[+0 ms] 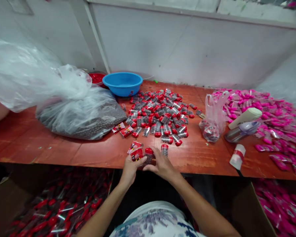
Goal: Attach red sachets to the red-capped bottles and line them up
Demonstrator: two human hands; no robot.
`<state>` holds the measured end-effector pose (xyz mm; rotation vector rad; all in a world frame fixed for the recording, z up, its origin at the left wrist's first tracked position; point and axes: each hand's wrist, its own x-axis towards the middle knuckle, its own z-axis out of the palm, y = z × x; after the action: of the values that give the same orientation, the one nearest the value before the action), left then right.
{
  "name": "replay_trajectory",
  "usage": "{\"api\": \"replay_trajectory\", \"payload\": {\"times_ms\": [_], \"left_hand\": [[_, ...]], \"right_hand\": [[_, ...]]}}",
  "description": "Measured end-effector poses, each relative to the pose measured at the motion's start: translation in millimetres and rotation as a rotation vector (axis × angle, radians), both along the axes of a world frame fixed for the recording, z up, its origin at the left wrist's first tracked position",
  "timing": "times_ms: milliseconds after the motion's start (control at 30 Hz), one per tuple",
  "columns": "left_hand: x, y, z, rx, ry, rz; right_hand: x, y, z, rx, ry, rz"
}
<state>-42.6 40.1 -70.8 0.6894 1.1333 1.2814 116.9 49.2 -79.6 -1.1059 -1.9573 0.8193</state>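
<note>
Close to the table's front edge, my left hand [131,168] pinches a red printed packet [136,154]. Beside it my right hand [163,165] has thumb and fingers around a small clear jar [148,157] with a red cap and dark contents. Another red printed packet [134,145] lies just past my left hand. A second red-capped jar [164,149] rests on the table by the right fingers. Behind them spreads a heap of similar red-capped jars [160,110], with more red packets [126,131] at its near left side.
A blue basin [122,82] and a clear bag of dark small pieces [81,115] sit at the left. On the right are a knotted plastic bag [213,123], a bottle [240,131], a roll [237,156] and pink packages [268,112]. Filled boxes stand below the table edge.
</note>
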Motion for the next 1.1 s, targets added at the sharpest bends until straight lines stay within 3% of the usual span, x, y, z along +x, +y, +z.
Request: {"api": "replay_trajectory", "payload": {"times_ms": [167,333,567,800,1100], "left_hand": [[-1,3,-1.7,-0.008,0.010,0.003],[2,4,-5.7,-0.025,-0.012,0.044],[10,4,2.0,-0.055,-0.055,0.064],[0,11,10.9,-0.076,-0.060,-0.081],[-4,12,5.3,-0.084,-0.089,-0.008]], "right_hand": [[5,5,3.0,0.274,-0.205,0.028],[8,18,2.3,0.393,-0.315,0.041],[13,29,-4.8,0.323,-0.291,0.089],[15,27,1.2,0.173,-0.229,0.076],[3,37,-4.5,0.336,-0.349,0.117]]}}
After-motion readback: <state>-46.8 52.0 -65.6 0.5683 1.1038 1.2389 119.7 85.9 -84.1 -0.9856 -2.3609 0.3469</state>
